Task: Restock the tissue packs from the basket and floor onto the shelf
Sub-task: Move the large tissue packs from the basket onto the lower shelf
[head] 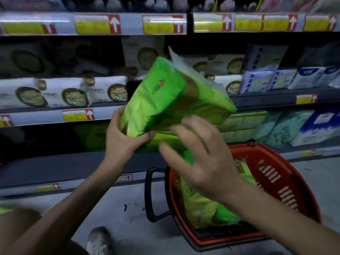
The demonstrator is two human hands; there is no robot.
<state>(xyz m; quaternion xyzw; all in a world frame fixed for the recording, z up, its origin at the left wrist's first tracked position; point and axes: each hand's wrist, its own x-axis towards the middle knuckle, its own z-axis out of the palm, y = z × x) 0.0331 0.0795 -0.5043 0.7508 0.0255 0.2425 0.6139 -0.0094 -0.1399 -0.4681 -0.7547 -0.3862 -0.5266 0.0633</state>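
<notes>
- The fingers (pixel 115 116) of the left hand (pixel 123 138) curl round the lower left corner of a green tissue pack (pixel 174 92), with the thumb pressed on its underside; the grasp is firm.
- The fingers (pixel 175 130) of the right hand (pixel 200 157) are spread and released, blurred, just below the pack's lower edge; whether they touch it cannot be told.
- The held pack is tilted, its clear top flap pointing to the upper middle of the frame, in front of the shelf (pixel 46 118).
- Below the right hand, at lower right, a red basket (pixel 287 173) with a black handle (pixel 149 196) stands on the floor (pixel 110 208) and holds more green packs (pixel 202 205).
- Behind the held pack, similar packs (pixel 242 122) lie on the lower shelf level.
- White packs (pixel 55 94) fill the level above at left, blue-and-white packs (pixel 272 78) at right.
- A shoe (pixel 99 240) shows at the bottom edge.
</notes>
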